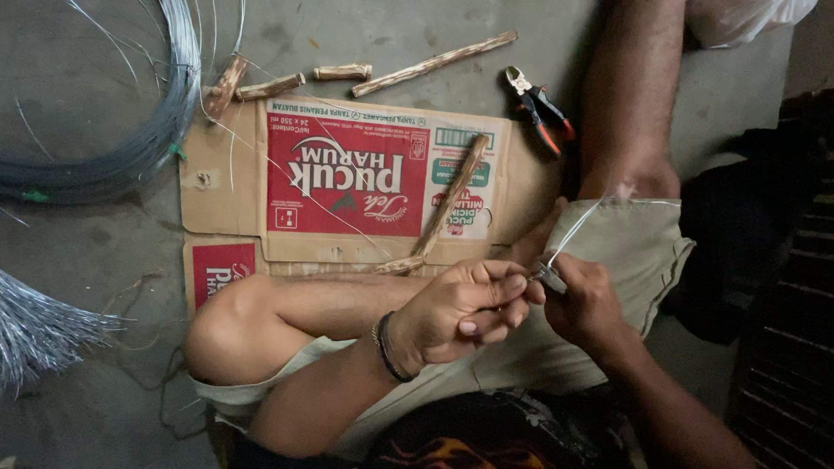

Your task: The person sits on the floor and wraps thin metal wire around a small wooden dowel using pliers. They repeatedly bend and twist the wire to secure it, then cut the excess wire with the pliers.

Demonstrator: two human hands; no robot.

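Note:
My left hand [460, 311] is closed over my lap, pinching something thin between thumb and fingers; a dark bracelet sits on its wrist. My right hand [584, 304] grips a small metal tool [549, 278] right against the left fingertips. A thin silvery wire [580, 219] runs up from the tool toward my right knee. What the left fingers hold is mostly hidden.
A flattened red and brown cardboard box [347, 178] lies on the concrete floor with a wooden stick [452, 195] on it. More sticks [434, 62] lie beyond. Red-handled pliers [540, 108] rest near my right leg. A wire coil [130, 130] and a bundle of cut wires [35, 330] are left.

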